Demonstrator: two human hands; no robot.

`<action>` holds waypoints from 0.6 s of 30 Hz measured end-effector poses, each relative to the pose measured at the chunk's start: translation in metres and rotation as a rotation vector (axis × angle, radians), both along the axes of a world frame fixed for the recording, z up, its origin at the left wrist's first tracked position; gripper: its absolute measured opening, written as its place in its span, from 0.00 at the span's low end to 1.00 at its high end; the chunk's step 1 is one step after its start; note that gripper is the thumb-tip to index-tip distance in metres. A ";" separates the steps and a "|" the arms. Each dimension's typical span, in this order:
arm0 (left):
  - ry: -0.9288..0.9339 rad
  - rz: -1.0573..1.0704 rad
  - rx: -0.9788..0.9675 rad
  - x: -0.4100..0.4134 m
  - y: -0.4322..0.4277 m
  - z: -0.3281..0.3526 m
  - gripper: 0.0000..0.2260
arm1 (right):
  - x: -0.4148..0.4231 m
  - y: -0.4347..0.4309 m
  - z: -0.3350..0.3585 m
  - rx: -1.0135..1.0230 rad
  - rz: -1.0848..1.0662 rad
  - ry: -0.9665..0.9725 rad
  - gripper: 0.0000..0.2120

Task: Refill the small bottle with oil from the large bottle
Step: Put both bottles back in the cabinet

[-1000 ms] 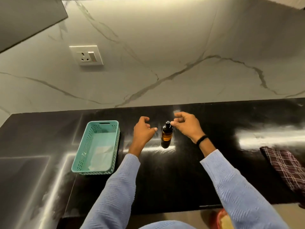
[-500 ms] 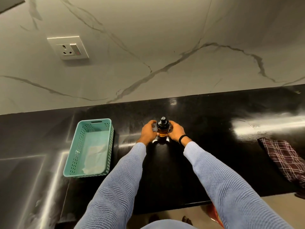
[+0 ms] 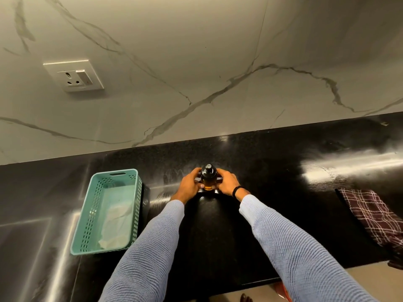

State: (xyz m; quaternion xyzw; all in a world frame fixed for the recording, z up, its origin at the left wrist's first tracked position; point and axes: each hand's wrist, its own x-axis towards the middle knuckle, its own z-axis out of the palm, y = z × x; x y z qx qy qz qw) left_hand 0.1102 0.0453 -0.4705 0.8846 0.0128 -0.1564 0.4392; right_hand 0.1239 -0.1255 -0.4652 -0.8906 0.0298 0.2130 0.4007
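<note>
A small amber bottle (image 3: 208, 177) with a black cap stands upright on the black countertop (image 3: 218, 236), near the wall. My left hand (image 3: 190, 185) grips its left side and my right hand (image 3: 226, 184) grips its right side, fingers curled round the body. Oil shows in the bottle's lower part between my hands. No large bottle is in view.
A teal perforated basket (image 3: 87, 216) with white paper in it sits left of my arms. A checked cloth (image 3: 373, 214) lies at the right. A wall socket (image 3: 75, 76) is on the marble backsplash. The counter's front edge runs below my elbows.
A second ago both hands hovered open beside the bottle. They closed on it from both sides and have stayed there, while my head tilted so that more wall shows.
</note>
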 end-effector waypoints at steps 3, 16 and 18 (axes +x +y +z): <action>-0.008 -0.008 -0.001 0.000 0.000 0.001 0.26 | 0.002 0.000 -0.001 0.018 -0.015 0.001 0.33; -0.109 -0.042 -0.057 -0.011 0.005 0.036 0.24 | 0.003 -0.010 0.024 0.163 0.051 -0.075 0.34; -0.143 -0.042 -0.085 -0.013 0.005 0.054 0.23 | 0.000 -0.014 0.041 0.199 0.038 -0.124 0.33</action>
